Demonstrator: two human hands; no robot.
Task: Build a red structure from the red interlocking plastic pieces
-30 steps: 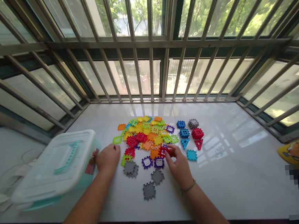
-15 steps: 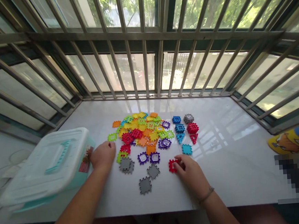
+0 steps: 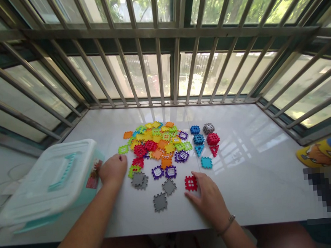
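My right hand [image 3: 207,197] is at a red square window tile [image 3: 191,183] lying on the table, thumb and fingers spread around its edges; the hand looks open. My left hand [image 3: 114,169] rests as a closed fist by the storage box, with nothing seen in it. Beside that fist lie a lime-green tile [image 3: 123,149] and overlapping grey tiles [image 3: 138,179]. A mixed heap of toothed tiles [image 3: 146,138] spreads between my hands. Two purple tiles [image 3: 170,171] and two separate grey tiles [image 3: 160,202] lie in front of it.
Right of the heap stand blue piles [image 3: 198,139], a red pile [image 3: 213,139] and a grey pile [image 3: 208,128], with a light-blue tile [image 3: 206,162] nearer me. A lidded storage box [image 3: 55,182] sits left. A yellow-and-blue container [image 3: 319,154] lies right. Metal bars [image 3: 160,71] border the back.
My right thumb has moved off the red tile's face to below its near edge, and the fingers have spread. My left fist stays in place. The view has shifted slightly.
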